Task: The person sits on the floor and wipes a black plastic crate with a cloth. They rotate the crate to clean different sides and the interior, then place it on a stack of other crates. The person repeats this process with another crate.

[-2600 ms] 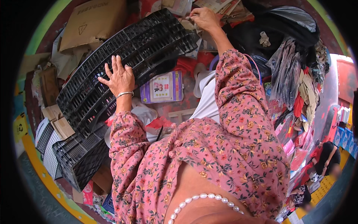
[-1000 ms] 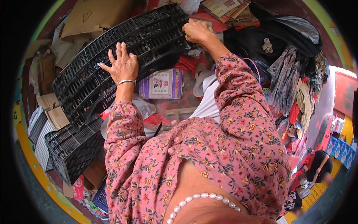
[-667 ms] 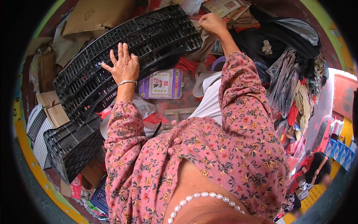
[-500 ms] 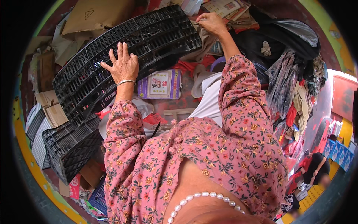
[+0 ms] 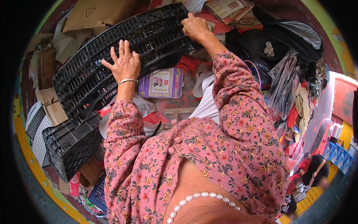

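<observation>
A long black plastic crate (image 5: 154,31) with slatted sides lies on its side across the upper left. My left hand (image 5: 126,66), a bangle at its wrist, rests on the slats with its fingers spread. At the crate's right end my right hand (image 5: 195,28) is closed, the fingers curled over the rim. The hand itself hides part of that grip. Below the crate lies a purple-edged flat package (image 5: 160,83) with a framed picture on its front.
A second black crate (image 5: 72,145) stands at the lower left, near flattened cardboard (image 5: 56,113). Brown cardboard (image 5: 97,16) lies behind. Stacked papers (image 5: 229,9) are at the top right, with black bags (image 5: 283,37) and plastic-wrapped bundles (image 5: 285,84) beyond. People are at the far lower right.
My right hand has moved left and closed on the crate's right end. The brown cloth beside it has gone from sight, and a pink loop now shows by my right sleeve. My left hand stays spread.
</observation>
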`<state>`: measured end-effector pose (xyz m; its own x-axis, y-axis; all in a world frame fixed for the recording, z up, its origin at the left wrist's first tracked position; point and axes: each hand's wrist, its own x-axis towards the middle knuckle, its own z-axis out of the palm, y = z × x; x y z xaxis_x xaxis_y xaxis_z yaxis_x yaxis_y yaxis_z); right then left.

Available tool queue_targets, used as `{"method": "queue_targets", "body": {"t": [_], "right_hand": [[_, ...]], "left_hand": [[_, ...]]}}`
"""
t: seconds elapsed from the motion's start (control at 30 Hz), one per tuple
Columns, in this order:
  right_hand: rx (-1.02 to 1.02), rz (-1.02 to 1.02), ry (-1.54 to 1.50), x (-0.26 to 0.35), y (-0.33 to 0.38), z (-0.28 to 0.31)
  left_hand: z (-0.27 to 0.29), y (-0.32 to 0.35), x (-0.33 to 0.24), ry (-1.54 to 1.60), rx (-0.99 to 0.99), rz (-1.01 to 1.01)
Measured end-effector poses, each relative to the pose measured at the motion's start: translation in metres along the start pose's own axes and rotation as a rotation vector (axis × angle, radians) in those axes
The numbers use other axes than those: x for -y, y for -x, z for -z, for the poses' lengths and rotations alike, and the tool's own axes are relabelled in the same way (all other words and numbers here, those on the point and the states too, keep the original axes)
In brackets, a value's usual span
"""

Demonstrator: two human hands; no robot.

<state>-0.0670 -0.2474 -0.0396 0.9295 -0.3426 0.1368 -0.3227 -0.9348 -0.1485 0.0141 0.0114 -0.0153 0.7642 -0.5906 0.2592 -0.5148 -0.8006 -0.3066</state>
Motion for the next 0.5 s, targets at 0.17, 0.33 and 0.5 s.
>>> {"method": "queue_targets", "body": {"t": [0.17, 0.33, 0.5], "right_hand": [[0.044, -0.077, -0.067, -0.005, -0.005, 0.003], [0.086, -0.260, -0.232, -0.045, -0.004, 0.015], [-0.025, -0.168, -0.505, -0.056, 0.019, 0.025]], "left_hand": [[0.000, 0.000, -0.001, 0.009, 0.011, 0.000], [0.002, 0.001, 0.000, 0.008, 0.018, -0.001], [-0.002, 0.000, 0.002, 0.007, 0.007, 0.010]]}}
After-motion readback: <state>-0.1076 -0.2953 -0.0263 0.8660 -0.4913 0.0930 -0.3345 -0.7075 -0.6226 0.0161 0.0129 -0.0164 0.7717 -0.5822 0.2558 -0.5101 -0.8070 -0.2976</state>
